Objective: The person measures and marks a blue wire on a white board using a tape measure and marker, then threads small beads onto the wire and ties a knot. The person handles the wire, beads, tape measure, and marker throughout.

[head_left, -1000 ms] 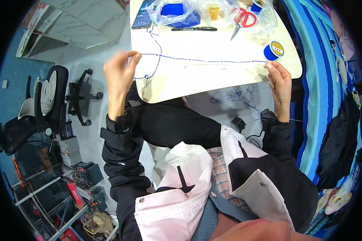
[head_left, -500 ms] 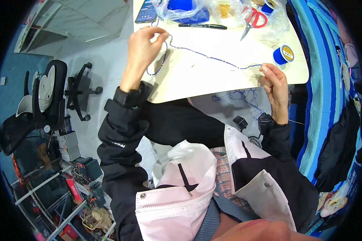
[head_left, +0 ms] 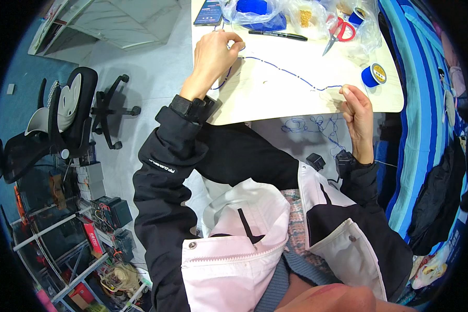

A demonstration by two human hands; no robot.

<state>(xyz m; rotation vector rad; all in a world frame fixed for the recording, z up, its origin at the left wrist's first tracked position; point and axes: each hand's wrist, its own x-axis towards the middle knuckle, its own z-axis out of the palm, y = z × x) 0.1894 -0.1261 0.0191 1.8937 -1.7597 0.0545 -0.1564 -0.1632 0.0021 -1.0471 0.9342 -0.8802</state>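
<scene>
A thin strand of dark blue beads point(head_left: 291, 74), dotted with small pale beads, curves across the pale tabletop. Its right end reaches the fingertips of my right hand point(head_left: 358, 112), closed in a pinch on it. My left hand point(head_left: 213, 61) hovers at the table's left side, thumb and fingers pinched just above the strand's far bend. What lies between those fingertips is too small to see. Part of the strand loops down beside the left wrist. Right of my right hand stands a spool of blue thread point(head_left: 369, 77).
Along the back lie a phone point(head_left: 209, 12), a black pen point(head_left: 278, 35), red-handled scissors point(head_left: 343, 32), a plastic bag with blue contents point(head_left: 260, 20) and a bag of gold beads point(head_left: 306, 18). Tangled blue thread point(head_left: 317, 125) hangs below the front edge. A striped cloth point(head_left: 405, 130) borders the right.
The whole view has shifted, so the table sits further right. My left hand has moved slightly right and nearer along the strand. My right hand keeps its pinch on the end.
</scene>
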